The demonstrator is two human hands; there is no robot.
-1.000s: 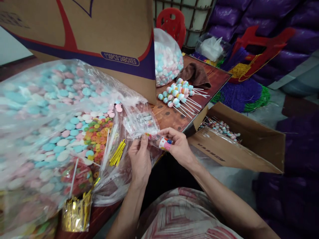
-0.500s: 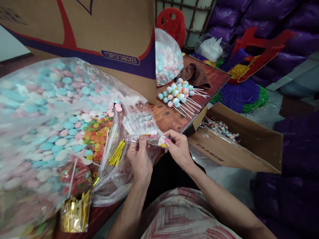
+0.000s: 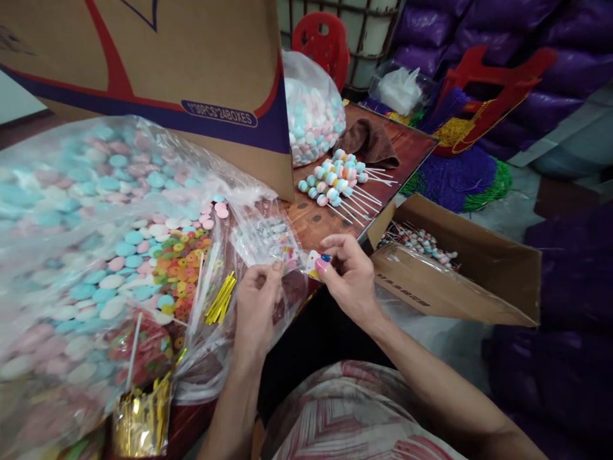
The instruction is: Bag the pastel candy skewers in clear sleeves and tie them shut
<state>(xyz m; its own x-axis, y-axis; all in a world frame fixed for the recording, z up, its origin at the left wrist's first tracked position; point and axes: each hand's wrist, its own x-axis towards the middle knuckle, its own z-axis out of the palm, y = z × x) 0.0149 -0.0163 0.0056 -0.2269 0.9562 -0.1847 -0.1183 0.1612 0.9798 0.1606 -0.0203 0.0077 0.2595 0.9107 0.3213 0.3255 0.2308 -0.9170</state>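
Note:
Both my hands are over the table's front edge at a small clear plastic bag (image 3: 313, 262) with a white, yellow, pink and blue print. My right hand (image 3: 352, 278) pinches its printed end between thumb and fingers. My left hand (image 3: 257, 300) is closed, thumb against forefinger, at the bag's clear end, which is hard to make out. Just behind the fingers lies a stack of similar clear printed bags (image 3: 268, 236). Left of my left hand are gold twist ties (image 3: 221, 298), fruit-coloured gummy rings (image 3: 182, 265) and pastel marshmallows (image 3: 112, 281) in a big clear bag.
Marshmallow skewers (image 3: 335, 179) lie on the table (image 3: 311, 220) beside a brown cloth (image 3: 371, 142). A large carton (image 3: 230, 76) stands behind. An open cardboard box (image 3: 454, 287) with skewers sits at right. A packet of gold ties (image 3: 141, 418) is at front left.
My hands have moved slightly apart. The printed end has turned in my right fingers, showing more pink and blue. My left fingers have curled in, and the view has shifted slightly.

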